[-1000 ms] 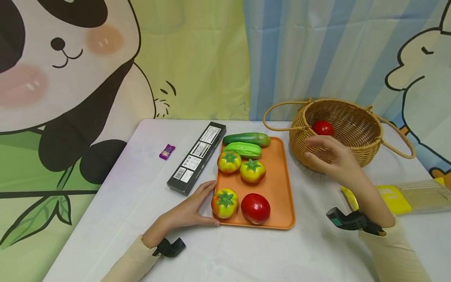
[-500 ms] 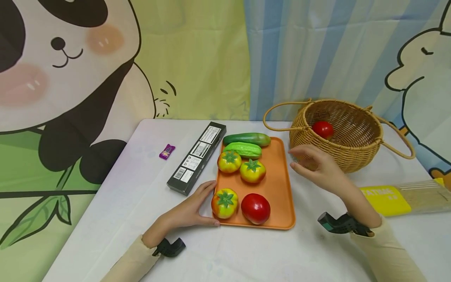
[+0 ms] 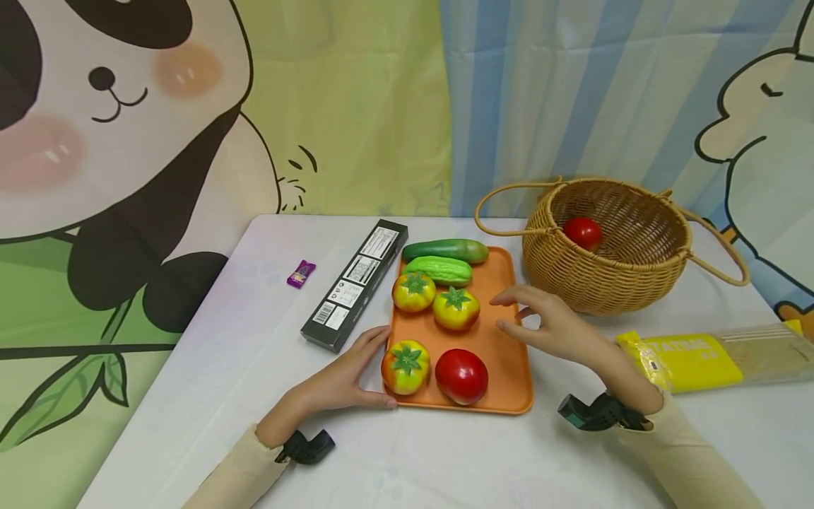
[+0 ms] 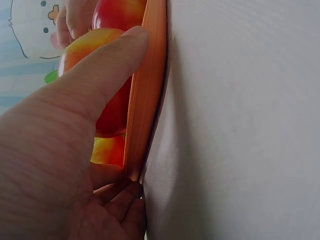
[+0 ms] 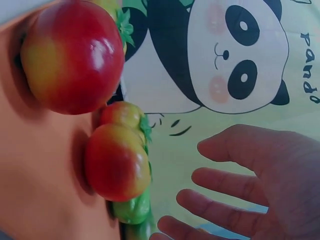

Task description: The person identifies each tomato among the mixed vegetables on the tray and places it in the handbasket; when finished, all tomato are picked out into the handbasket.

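At the near left corner of the orange tray, my left hand holds the rim, its thumb over the front wall and its fingers at the side. My right hand hovers over the tray's right edge, fingers spread and holding nothing. Closest to it is a yellow-red toy tomato. Another tomato sits beside that one, and a third tomato lies near my left hand. A smooth red round toy fruit is at the tray's front. Across the back lie a dark green cucumber and a ridged light green vegetable.
Behind my right hand stands a wicker basket with a red round fruit inside and handles sticking out. A yellow noodle packet lies at the right. Left of the tray are a long black box and a purple wrapped sweet.
My right hand has moved left and toward me, from beside the basket rim to over the tray's right edge. My left hand and the things on the tray stay put.
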A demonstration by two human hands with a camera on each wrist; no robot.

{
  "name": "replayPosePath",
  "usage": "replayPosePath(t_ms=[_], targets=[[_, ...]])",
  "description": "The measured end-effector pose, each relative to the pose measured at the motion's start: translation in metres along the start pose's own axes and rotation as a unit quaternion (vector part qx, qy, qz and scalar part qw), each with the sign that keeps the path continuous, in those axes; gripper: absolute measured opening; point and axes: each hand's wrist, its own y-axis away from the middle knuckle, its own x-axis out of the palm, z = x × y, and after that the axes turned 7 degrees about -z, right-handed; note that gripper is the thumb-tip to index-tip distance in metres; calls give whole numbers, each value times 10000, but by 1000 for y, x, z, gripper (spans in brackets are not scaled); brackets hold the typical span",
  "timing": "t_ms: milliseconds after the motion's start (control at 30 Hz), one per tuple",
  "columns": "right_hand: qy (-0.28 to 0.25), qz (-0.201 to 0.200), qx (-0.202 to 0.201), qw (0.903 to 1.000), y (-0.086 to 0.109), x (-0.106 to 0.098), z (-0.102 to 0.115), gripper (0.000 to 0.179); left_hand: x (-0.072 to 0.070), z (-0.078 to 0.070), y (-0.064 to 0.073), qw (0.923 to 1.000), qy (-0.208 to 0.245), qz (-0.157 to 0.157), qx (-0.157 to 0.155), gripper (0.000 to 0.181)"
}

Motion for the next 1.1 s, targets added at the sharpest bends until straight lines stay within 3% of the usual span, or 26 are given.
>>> replayPosePath(t_ms=[200,467,633,833,1100], targets=[[31,793,132,9968,2,5,3,26,0,1,-1,10000,-8,-18,33,115],[-297,1772,150,9836,2,14,2,33,1,3,-1,10000,-20,-15,59,115],[-547,2056,172,9770,2,20,4,31,1,3,-1,10000,-16,-26,69,115],[-743,2220,411,9713,4,28,6,42,1,3,-1,9999,-24,-42,104,114],[-797,2245,56,9712,6,39,9,51,2,3,-1,10000,-3,-39,48,115]])
